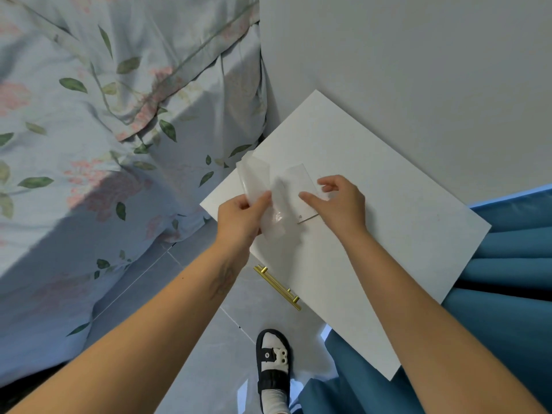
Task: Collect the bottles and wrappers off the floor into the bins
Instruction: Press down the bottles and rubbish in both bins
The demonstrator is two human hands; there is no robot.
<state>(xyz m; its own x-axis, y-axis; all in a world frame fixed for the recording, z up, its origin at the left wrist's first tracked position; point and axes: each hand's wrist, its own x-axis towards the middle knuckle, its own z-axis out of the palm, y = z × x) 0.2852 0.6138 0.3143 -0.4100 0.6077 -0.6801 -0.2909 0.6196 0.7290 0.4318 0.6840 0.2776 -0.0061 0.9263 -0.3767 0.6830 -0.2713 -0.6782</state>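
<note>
My left hand [242,216] grips clear plastic wrappers [260,180] above the white top of a bedside cabinet [388,189]. The wrappers are see-through sheets, bunched and standing up out of my fingers. My right hand [340,201] is beside them on the right, its thumb and fingers touching a flat clear wrapper piece [298,180] that overlaps the bunch. No bottle and no bin is in view.
A bed with floral bedding [104,144] fills the left side. A grey wall [403,55] rises behind the cabinet. The cabinet has a gold handle [277,286]. Blue curtains [507,279] hang at the right. My slippered foot [273,366] stands on the grey tile floor [215,339].
</note>
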